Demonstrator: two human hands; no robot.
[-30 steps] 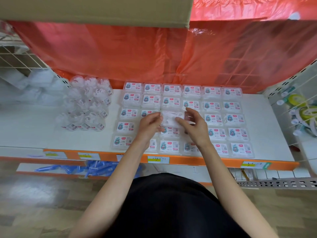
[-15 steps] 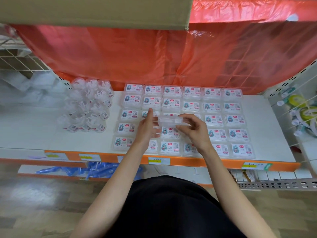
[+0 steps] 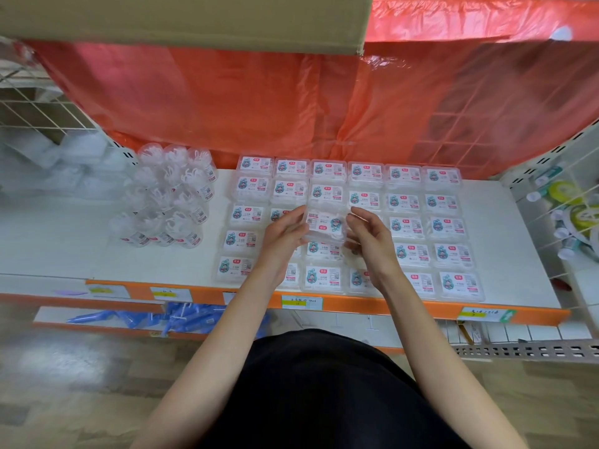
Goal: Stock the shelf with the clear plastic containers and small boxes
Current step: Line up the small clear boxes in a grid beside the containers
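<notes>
While both forearms reach up from the bottom of the view and angle inward, the left hand and right hand meet over the middle of the white shelf. Between them they hold one small clear box, raised a little above the boxes laid out below. The left hand pinches the box's left end, thumb on top and fingers curled beneath. The right hand takes the right end in a narrow grip, thumb pointing toward the label and fingers bent under the edge. The label faces up and is turned the opposite way to the labels around it.

Below the hands, the rows of boxes lie flat in a neat grid, side by side. A cluster of round clear containers stands to the left of the grid, near it. An orange plastic sheet hangs behind the shelf, and a cardboard box fills the top left.
</notes>
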